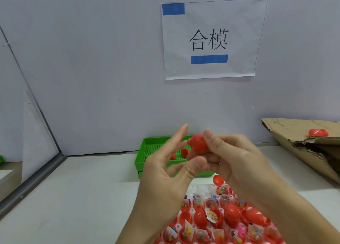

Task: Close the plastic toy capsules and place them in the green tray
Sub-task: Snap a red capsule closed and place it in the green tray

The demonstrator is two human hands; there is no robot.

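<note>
A closed red capsule (198, 144) is held up above the table in front of the green tray (147, 151). My right hand (231, 157) grips it between thumb and curled fingers. My left hand (171, 166) is beside it with fingers spread and straight, its thumb near the capsule's underside. Two red capsules (184, 152) lie in the tray, partly hidden by my left hand. Below my hands, a rack of several open red capsule halves (213, 216) holds small toy packets.
A torn cardboard box (301, 142) lies at the right with a red capsule piece (318, 132) on it. A paper sign (211, 39) hangs on the back wall. A metal rail (33, 185) edges the white table on the left.
</note>
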